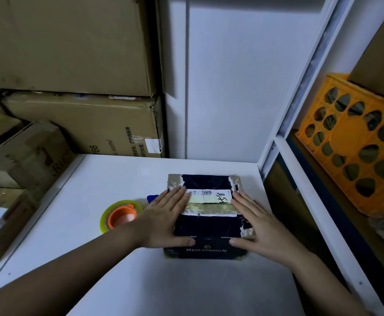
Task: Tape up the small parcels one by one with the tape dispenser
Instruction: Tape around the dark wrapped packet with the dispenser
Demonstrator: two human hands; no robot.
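Two hands lie flat on a dark blue parcel (pixel 209 215) with fingers straight, gripping nothing: the left hand (pixel 165 218) on its left side, the right hand (pixel 257 224) on its right. "BENLYDESIGN" is printed on the parcel's near side, and a white label (pixel 211 196) on top says "458". It sits on a white table (pixel 118 270). Just left lies the tape dispenser (pixel 120 215). Brown boxes (pixel 79 124) stand behind, an orange crate (pixel 355 142) to the right.

The table (pixel 140 281) is bare in front and at the back. Boxes (pixel 26 160) block the left, a shelf post (pixel 300 185) the right; tape (pixel 120 215) sits left of the parcel (pixel 209 226).
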